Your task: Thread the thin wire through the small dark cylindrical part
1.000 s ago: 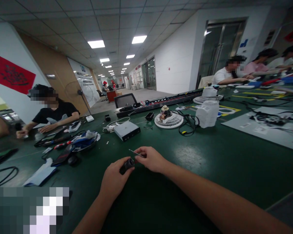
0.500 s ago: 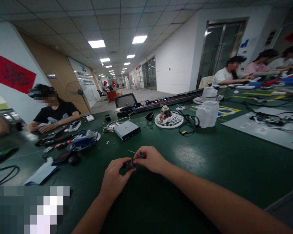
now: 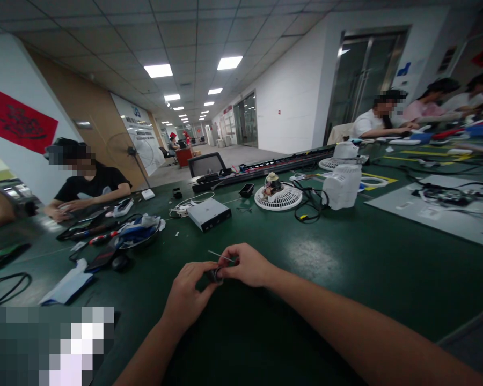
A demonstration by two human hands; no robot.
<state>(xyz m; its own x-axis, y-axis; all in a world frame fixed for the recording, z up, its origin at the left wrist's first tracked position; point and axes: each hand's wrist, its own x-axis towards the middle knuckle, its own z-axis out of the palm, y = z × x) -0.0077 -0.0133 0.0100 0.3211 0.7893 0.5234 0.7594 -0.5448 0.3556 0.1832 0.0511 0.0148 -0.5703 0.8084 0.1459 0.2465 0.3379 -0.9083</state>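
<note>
A small dark cylindrical part is gripped between the thumb and fingers of my left hand, above the green table. My right hand comes in from the right, its thumb and fingertips touching the end of that part. A thin metal rod sticks out to the left from my right fingers, and its other end is hidden in the hand, so I cannot tell which tool it is. Both hands are closed and close together.
Beyond my hands lie a grey metal box drive, a white fan grille with a motor and a white plastic housing. To the left are a black mouse and a blue cloth. A co-worker sits at left.
The dark part has tilted so its end faces more towards me, and less of its side shows. My right fingers have shifted slightly around it; the rod stays in my right hand.
</note>
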